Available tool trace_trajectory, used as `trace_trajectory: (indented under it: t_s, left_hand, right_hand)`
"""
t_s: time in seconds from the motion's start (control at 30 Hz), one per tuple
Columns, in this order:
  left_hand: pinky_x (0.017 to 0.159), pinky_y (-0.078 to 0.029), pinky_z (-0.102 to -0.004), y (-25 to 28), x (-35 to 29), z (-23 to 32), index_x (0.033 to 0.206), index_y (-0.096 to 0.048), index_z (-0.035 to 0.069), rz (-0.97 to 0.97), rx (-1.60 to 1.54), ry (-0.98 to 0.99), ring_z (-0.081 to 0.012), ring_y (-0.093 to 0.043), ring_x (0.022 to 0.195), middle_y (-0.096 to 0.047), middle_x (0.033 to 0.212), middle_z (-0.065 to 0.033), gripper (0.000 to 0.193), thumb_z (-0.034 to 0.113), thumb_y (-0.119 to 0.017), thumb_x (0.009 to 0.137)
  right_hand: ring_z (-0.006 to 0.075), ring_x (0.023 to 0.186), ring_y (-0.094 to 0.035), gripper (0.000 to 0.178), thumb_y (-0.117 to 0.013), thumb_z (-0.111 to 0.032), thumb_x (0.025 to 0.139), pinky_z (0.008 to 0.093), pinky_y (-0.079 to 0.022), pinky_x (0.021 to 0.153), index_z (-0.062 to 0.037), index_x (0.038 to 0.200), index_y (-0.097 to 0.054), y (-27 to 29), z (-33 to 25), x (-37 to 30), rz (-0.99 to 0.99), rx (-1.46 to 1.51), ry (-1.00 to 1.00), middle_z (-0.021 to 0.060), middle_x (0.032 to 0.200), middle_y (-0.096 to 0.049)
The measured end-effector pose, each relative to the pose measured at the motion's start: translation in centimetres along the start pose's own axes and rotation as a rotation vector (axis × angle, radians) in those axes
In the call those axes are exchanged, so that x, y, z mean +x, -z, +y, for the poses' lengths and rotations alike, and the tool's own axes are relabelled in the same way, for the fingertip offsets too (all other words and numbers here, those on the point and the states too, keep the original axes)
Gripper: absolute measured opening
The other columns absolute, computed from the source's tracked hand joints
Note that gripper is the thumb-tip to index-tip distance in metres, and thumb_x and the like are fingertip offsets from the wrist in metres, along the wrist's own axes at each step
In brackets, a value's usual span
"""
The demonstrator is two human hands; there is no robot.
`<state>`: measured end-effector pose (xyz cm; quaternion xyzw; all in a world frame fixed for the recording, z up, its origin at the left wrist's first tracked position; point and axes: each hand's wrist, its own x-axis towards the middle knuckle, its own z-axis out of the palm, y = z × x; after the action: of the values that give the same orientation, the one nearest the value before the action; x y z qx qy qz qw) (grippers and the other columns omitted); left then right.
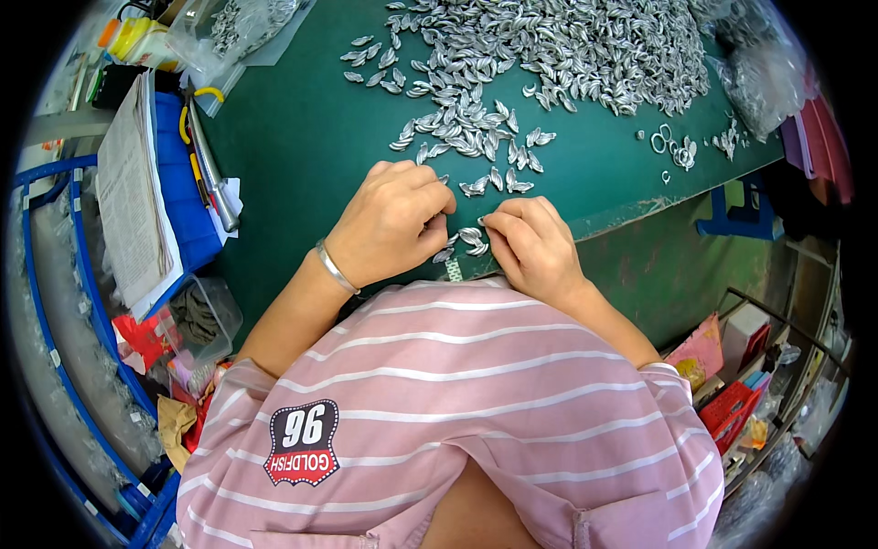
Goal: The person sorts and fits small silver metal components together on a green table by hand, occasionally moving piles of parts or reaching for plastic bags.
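Observation:
My left hand point(391, 224), with a silver bangle point(336, 268) on its wrist, is closed with curled fingers just above the table's near edge. What its fingertips hold, if anything, is hidden. Opposite it, my right hand point(538, 245) is closed in a pinch, a small bit of silver metal point(482, 220) showing at the fingertips. Between the hands lie a few silver leaf-shaped metal pieces point(473, 240). Just beyond the fingers are more loose leaf pieces point(494, 180), trailing back to a large heap of them point(604, 46).
The green table point(293, 137) has a worn right edge. Several rings and small parts point(672, 146) lie near that edge. At left are a blue bin point(187, 183) with papers point(137, 192), pliers point(212, 165) and a plastic tub point(206, 320). Clear plastic bags point(764, 82) sit far right.

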<state>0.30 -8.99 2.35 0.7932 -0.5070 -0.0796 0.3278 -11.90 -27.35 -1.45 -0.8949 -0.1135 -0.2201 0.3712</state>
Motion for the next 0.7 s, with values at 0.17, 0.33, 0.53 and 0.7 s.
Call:
trace_trajectory:
  t_s: [0.17, 0.33, 0.53, 0.7]
  left_hand:
    - [0.069, -0.042, -0.0357, -0.1, 0.6, 0.1, 0.081, -0.062, 0.006, 0.104, 0.043, -0.025, -0.0236, -0.057, 0.077, -0.059, 0.083, -0.0046, 0.014, 0.0, -0.069, 0.069]
    - [0.071, -0.042, -0.0358, -0.7, 0.2, -0.5, 0.085, -0.063, 0.006, 0.053, 0.144, -0.016, -0.0245, -0.058, 0.082, -0.06, 0.089, -0.0049, 0.017, 0.0, -0.071, 0.07]
    - [0.074, -0.042, -0.0355, -0.3, 0.4, 0.2, 0.087, -0.064, 0.006, -0.003, 0.003, 0.015, -0.0249, -0.059, 0.088, -0.061, 0.092, -0.0049, 0.019, -0.002, -0.068, 0.07]
    - [0.08, -0.043, -0.0375, -1.2, 0.7, 0.8, 0.09, -0.063, 0.006, 0.07, -0.048, -0.024, -0.0266, -0.059, 0.094, -0.063, 0.099, -0.0069, 0.023, -0.004, -0.066, 0.07]
  right_hand:
    - [0.0287, 0.076, -0.057, 0.026, -0.068, 0.005, 0.071, 0.0373, -0.047, 0.067, -0.0013, 0.096, -0.064, 0.0, -0.2, 0.4, 0.001, 0.162, 0.061, 0.0102, 0.092, -0.059]
    - [0.0301, 0.084, -0.055, 0.028, -0.068, 0.004, 0.073, 0.0385, -0.047, 0.072, -0.003, 0.1, -0.065, 1.4, 0.7, 1.7, 0.096, -0.176, -0.097, 0.0105, 0.096, -0.06]
    - [0.0327, 0.092, -0.057, 0.029, -0.065, 0.006, 0.073, 0.0396, -0.048, 0.078, 0.0001, 0.102, -0.064, 0.9, 0.3, 1.2, -0.094, 0.057, -0.039, 0.013, 0.102, -0.06]
    - [0.034, 0.094, -0.057, 0.027, -0.062, 0.007, 0.072, 0.0404, -0.048, 0.082, 0.002, 0.098, -0.064, 0.0, 0.2, 1.4, -0.048, 0.053, -0.004, 0.0154, 0.109, -0.061]
